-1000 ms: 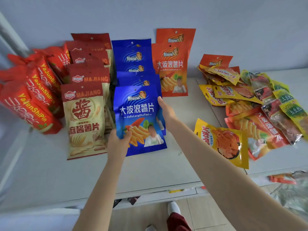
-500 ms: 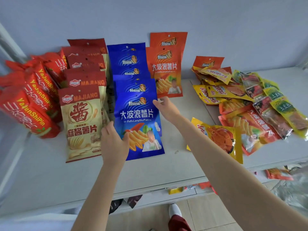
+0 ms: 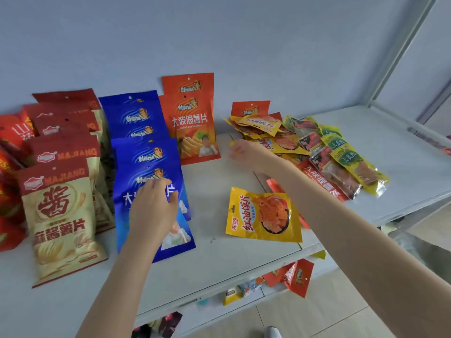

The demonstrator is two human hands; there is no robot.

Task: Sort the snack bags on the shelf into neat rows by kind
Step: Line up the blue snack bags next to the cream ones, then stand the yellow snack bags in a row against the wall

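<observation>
Blue chip bags (image 3: 144, 152) lie in an overlapping row on the white shelf (image 3: 219, 259). My left hand (image 3: 153, 211) rests with relaxed fingers on the front blue bag (image 3: 175, 240). My right hand (image 3: 240, 152), blurred and holding nothing, hovers over bare shelf beside the mixed pile (image 3: 317, 152) of yellow, orange and green bags. Left of the blue row stands a row of red-and-beige MAJIANG bags (image 3: 61, 215). Two orange bags (image 3: 192, 123) lean at the back wall. A single yellow bag (image 3: 261, 215) lies in front of the pile.
Red puffed bags (image 3: 9, 147) fill the far left edge. More snack packs (image 3: 295, 276) sit on a lower shelf below the front edge. A metal post (image 3: 400, 50) rises at the back right. Bare shelf surface lies between the blue row and the yellow bag.
My right hand let go of the front blue bag and swung right toward the mixed pile. My left hand slid from the bag's left edge onto its face. The camera turned right.
</observation>
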